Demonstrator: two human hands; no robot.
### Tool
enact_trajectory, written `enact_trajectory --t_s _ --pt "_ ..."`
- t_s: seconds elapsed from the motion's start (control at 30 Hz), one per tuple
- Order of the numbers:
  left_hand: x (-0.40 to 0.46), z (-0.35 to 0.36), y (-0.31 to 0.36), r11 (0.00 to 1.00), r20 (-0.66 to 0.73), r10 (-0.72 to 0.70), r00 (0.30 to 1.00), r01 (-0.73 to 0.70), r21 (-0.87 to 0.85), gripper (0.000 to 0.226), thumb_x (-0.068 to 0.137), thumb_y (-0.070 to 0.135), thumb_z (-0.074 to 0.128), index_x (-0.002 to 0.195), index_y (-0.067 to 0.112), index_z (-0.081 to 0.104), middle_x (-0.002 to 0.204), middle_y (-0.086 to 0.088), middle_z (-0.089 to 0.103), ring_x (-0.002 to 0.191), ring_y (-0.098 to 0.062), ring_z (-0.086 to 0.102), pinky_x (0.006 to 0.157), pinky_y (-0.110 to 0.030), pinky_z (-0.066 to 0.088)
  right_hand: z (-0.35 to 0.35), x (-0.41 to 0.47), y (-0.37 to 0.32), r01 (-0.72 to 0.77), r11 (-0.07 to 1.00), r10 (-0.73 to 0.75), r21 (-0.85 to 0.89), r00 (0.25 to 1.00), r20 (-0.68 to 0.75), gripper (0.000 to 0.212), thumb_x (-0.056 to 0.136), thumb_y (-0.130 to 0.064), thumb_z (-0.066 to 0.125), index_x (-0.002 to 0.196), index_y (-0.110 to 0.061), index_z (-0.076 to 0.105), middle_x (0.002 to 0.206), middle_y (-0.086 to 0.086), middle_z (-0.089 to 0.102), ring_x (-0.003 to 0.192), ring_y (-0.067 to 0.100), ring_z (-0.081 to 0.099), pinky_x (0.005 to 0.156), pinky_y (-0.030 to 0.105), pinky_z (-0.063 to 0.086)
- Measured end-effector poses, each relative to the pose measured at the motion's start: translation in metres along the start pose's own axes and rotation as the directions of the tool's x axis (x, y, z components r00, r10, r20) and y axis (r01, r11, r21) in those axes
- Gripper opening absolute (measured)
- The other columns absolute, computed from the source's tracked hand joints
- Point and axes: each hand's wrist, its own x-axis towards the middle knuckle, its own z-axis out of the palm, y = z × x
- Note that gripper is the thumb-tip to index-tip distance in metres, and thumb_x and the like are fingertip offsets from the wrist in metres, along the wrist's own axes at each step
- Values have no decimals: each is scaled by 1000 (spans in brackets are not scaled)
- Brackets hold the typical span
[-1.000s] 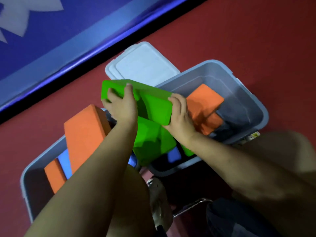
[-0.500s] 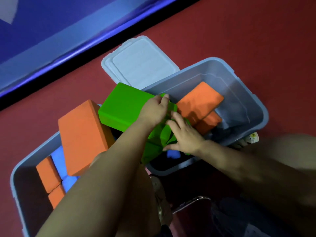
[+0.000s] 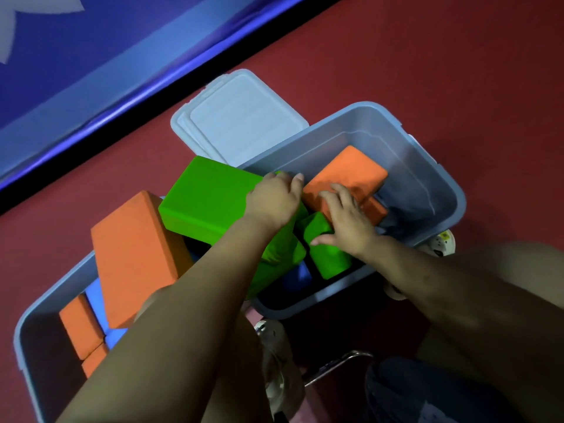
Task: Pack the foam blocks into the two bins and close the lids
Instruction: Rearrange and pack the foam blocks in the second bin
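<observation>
Two grey-blue bins stand on the red floor. The right bin [image 3: 427, 166] holds orange blocks [image 3: 348, 175], smaller green blocks [image 3: 331, 257] and a blue one [image 3: 297, 277]. A large green block [image 3: 207, 196] lies tilted across the right bin's left rim, and my left hand [image 3: 274, 199] grips its right end. My right hand [image 3: 345, 221] presses with spread fingers on the orange and small green blocks. The left bin [image 3: 39, 309] holds a big orange block [image 3: 134, 254] standing up, smaller orange blocks and blue ones. Both bins are uncovered.
Two white lids [image 3: 241, 123] lie stacked on the floor behind the bins. A blue mat with a black edge [image 3: 122, 87] runs along the far left. My knees and a metal chair frame [image 3: 335, 364] are at the bottom.
The large green block has come down from mid-air onto the right bin's left rim. My right hand let go of it and moved onto the blocks inside the bin.
</observation>
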Motion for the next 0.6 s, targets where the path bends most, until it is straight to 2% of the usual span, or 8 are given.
enact_trajectory --t_s 0.1,0.17,0.23,0.3,0.37,0.43,0.53,0.6 --pt "13 22 15 1000 35 2 999 -1 -30 39 99 35 41 106 3 61 115 -24 58 111 -37 54 93 -37 43 -12 10 32 -220 972 226 -80 972 72 98 65 -37 83 144 -16 28 148 15 22 133 36 30 108 41 30" --pt "25 37 27 999 81 5 997 -2 -39 35 96 30 47 113 3 60 119 -22 58 113 -35 54 92 -33 41 -18 24 57 -374 923 383 -88 916 122 91 68 -37 81 140 -16 31 143 17 25 129 39 33 107 43 35" --pt "40 54 39 998 157 -25 987 33 -46 39 94 28 50 123 3 55 128 -20 55 118 -34 53 96 -31 40 -19 42 79 -510 859 507 -31 841 189 82 73 -38 78 137 -12 33 143 21 29 129 40 36 106 43 38" --pt "56 70 49 988 238 -112 965 134 -76 45 93 28 51 131 5 49 132 -19 52 119 -33 53 98 -31 42 -17 62 98 -627 767 584 132 769 259 75 79 -35 73 137 -4 38 140 21 42 126 36 45 102 39 42" --pt "75 87 55 957 297 -216 930 262 -123 49 92 28 52 135 6 46 131 -17 55 116 -31 55 95 -30 45 -13 79 115 -716 594 626 367 697 348 62 83 -32 71 132 -2 47 131 17 55 117 33 55 95 40 48" --pt "97 104 56 899 339 -318 886 395 -190 53 91 29 55 136 5 43 131 -16 56 117 -31 56 97 -33 46 -8 87 128 -771 342 619 538 615 488 50 87 -30 66 129 -8 51 130 13 55 116 33 53 91 43 49" --pt "118 131 53 860 384 -390 837 480 -174 61 87 30 62 137 6 38 135 -16 51 119 -32 54 99 -36 45 14 90 146 -800 -26 521 599 501 691 40 89 -29 61 125 -15 49 138 15 43 117 29 45 95 45 43" --pt "126 151 50 862 405 -433 805 501 -75 69 82 31 66 140 8 35 139 -17 43 123 -32 50 101 -38 45 33 93 155 -803 -192 494 564 418 762 45 85 -36 65 123 -19 46 137 15 41 112 29 44 96 47 43"
